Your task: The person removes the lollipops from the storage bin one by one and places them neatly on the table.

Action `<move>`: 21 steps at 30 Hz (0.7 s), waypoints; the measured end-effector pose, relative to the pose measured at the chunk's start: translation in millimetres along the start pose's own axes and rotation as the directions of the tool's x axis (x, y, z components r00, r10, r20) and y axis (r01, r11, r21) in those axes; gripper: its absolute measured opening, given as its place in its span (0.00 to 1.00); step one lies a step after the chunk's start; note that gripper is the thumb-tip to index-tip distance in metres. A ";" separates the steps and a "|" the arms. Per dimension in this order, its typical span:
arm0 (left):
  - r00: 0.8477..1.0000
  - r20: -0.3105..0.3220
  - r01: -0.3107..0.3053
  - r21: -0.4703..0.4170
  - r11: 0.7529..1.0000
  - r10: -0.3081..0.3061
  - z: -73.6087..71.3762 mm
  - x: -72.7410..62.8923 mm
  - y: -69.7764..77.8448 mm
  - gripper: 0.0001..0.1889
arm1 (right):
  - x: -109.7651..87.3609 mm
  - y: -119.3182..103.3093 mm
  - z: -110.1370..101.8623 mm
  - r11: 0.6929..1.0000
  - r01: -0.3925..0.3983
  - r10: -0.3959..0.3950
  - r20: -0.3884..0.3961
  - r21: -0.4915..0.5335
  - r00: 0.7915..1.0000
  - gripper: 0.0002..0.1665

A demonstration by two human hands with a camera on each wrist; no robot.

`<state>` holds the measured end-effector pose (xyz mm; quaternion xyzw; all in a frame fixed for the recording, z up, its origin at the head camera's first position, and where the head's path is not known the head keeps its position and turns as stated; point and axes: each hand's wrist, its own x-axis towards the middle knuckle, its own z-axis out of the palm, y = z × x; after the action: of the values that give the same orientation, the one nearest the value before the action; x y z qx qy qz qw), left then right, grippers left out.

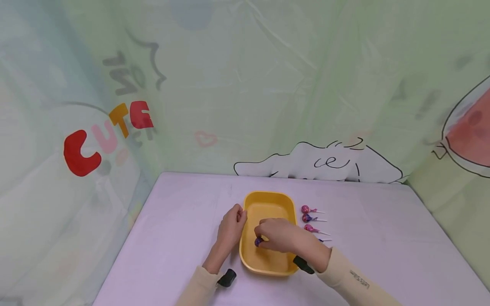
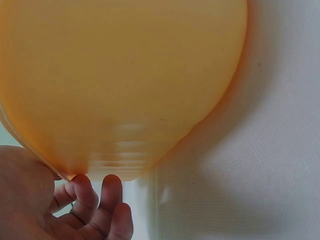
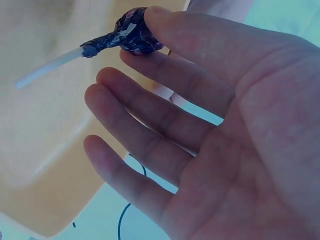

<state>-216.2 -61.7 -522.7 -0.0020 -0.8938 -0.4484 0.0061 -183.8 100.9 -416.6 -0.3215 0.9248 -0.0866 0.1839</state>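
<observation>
Over the yellow tray (image 1: 268,265), my right hand (image 1: 281,234) pinches a lollipop in a dark purple wrapper (image 1: 258,242) by its round head. In the right wrist view the thumb and index finger hold that head, with the white stick (image 3: 49,68) pointing away and the other fingers spread loosely below. My left hand (image 1: 231,225) grips the tray's left rim. Its curled fingers (image 2: 111,192) show against the tray's outer wall (image 2: 125,90) in the left wrist view.
Right of the tray lies a column of several lollipops, among them a pink one (image 1: 305,209), a dark blue one (image 1: 306,218) and another pink one (image 1: 309,228). The nearest is partly hidden by my right forearm. A pale cloth (image 1: 183,212) covers the table, with printed curtains (image 1: 245,85) behind.
</observation>
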 end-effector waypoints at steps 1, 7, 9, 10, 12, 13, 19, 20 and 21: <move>1.000 0.002 0.003 -0.005 1.000 -0.003 0.0 -0.1 0.0 0.09 | -0.6 0.5 -0.5 1.000 -0.003 0.003 0.001 0.004 1.000 0.08; 1.000 0.003 0.010 -0.007 1.000 -0.010 0.2 -0.2 0.4 0.09 | -5.2 4.2 -4.4 1.000 -0.010 0.010 0.002 0.019 1.000 0.08; 1.000 -0.001 0.008 -0.003 1.000 -0.008 0.4 0.1 0.4 0.09 | -7.8 5.5 -6.6 1.000 -0.009 0.009 -0.004 0.017 1.000 0.07; 1.000 -0.002 0.007 -0.001 1.000 -0.007 0.4 0.2 0.4 0.09 | -9.2 6.2 -7.5 1.000 -0.010 0.011 -0.006 0.016 1.000 0.07; 1.000 -0.006 0.004 0.003 1.000 -0.004 0.7 0.4 0.1 0.09 | -12.1 7.8 -9.4 1.000 -0.021 0.021 -0.010 0.016 1.000 0.07; 1.000 -0.009 0.001 0.004 1.000 -0.001 0.7 0.5 -0.2 0.09 | -13.5 8.8 -10.1 1.000 -0.025 0.025 -0.014 0.014 1.000 0.07; 1.000 -0.021 -0.016 0.008 1.000 0.016 0.6 0.6 -1.5 0.09 | -21.3 17.4 -10.6 0.999 -0.040 0.041 -0.022 0.024 0.999 0.08; 1.000 -0.021 -0.016 0.005 1.000 0.017 0.4 0.7 -1.6 0.09 | -22.6 19.0 -10.5 0.999 -0.038 0.039 -0.024 0.028 0.999 0.08; 1.000 -0.021 -0.017 0.002 1.000 0.017 0.3 0.7 -1.9 0.09 | -24.1 20.6 -10.6 0.999 -0.034 0.035 -0.026 0.032 0.999 0.07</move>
<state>-216.9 -62.6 -524.4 -0.0050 -0.8940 -0.4476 0.0194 -182.1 132.5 -405.8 -0.3012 0.9311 -0.1023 0.1783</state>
